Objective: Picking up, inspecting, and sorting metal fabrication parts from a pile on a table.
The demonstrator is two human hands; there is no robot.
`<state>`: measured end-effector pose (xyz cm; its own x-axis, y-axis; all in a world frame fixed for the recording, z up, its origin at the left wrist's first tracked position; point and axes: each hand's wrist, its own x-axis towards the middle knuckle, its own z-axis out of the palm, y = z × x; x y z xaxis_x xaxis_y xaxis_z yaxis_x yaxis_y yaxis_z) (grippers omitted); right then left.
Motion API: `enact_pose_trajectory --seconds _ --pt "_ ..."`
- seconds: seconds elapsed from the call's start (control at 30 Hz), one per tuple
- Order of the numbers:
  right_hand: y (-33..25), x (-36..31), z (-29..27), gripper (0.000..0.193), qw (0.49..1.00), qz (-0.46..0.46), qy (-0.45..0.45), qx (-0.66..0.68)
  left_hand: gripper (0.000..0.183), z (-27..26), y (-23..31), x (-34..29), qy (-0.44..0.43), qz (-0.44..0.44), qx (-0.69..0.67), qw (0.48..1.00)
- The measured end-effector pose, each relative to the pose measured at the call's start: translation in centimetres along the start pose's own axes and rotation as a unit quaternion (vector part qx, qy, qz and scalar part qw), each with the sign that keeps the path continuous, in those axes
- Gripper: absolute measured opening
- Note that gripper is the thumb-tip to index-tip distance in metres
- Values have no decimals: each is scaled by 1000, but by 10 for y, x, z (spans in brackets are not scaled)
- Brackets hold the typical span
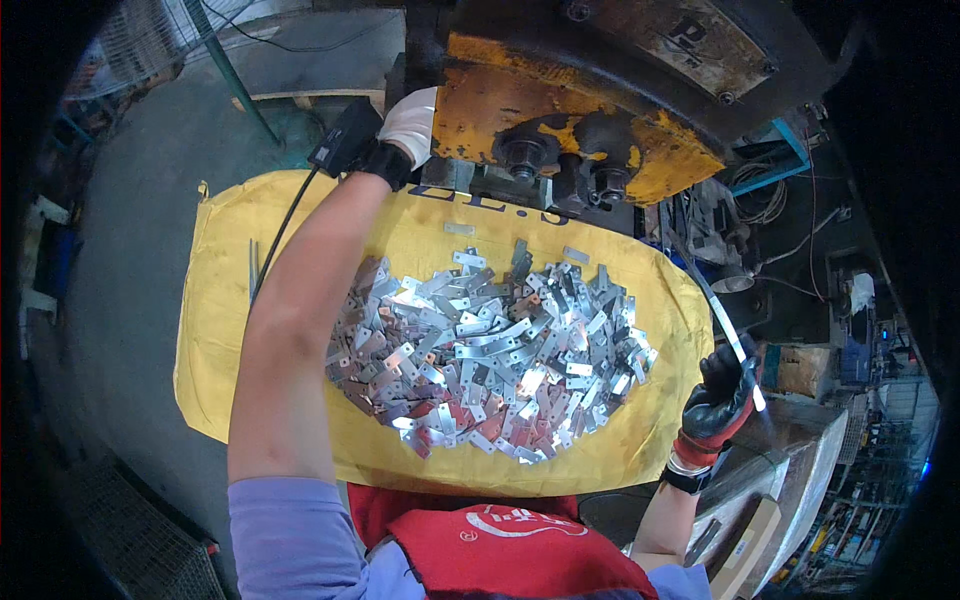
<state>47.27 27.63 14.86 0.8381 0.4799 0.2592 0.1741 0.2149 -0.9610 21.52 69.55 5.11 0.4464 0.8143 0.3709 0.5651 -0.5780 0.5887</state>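
My left hand (411, 122), in a white glove, reaches up to the yellow-painted press head (500, 110). Its fingers are hidden behind the press's left edge. A black box-shaped device (347, 136) with a cable sits by that wrist. At the right, my right hand (715, 392) wears a black and red glove and is closed round a long thin metal strip (727, 325). The strip slants from beside the press down past the hand. Between my arms, a heap of small flat metal pieces with holes (500, 350) lies on a yellow cloth sheet (270, 330).
Large bolts (523, 158) stick out under the press head. Beyond the sheet's right edge are coiled cable (765, 195) and a lamp-like metal cup (733, 283). A cardboard piece (745, 550) stands at the lower right. A wire crate (140, 530) rests on the floor at the lower left.
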Motion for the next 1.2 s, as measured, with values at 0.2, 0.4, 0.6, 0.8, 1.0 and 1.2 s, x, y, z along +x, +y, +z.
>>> enact_pose_trajectory --seconds 0.2,0.4,0.6,0.8,1.0,1.2 --pt "-8 -14 18 42 1000 -15 -10 18 29 -20 -7 -30 39 -29 -70 996" --pt "-23 -42 10 44 994 -29 -81 66 18 -86 89 -72 157 -32 120 980" --pt "-30 -103 8 60 977 -12 -184 107 44 -113 196 -167 -239 -131 -348 897" --pt "-59 -143 -5 39 892 -96 -439 -34 25 -102 227 -231 -209 -241 -664 676" --pt "-47 -161 -25 42 851 234 -444 153 21 -106 246 -298 -316 -175 -472 804" --pt "-35 -176 -24 47 748 293 -586 105 20 -99 255 -311 -297 -98 -537 783"
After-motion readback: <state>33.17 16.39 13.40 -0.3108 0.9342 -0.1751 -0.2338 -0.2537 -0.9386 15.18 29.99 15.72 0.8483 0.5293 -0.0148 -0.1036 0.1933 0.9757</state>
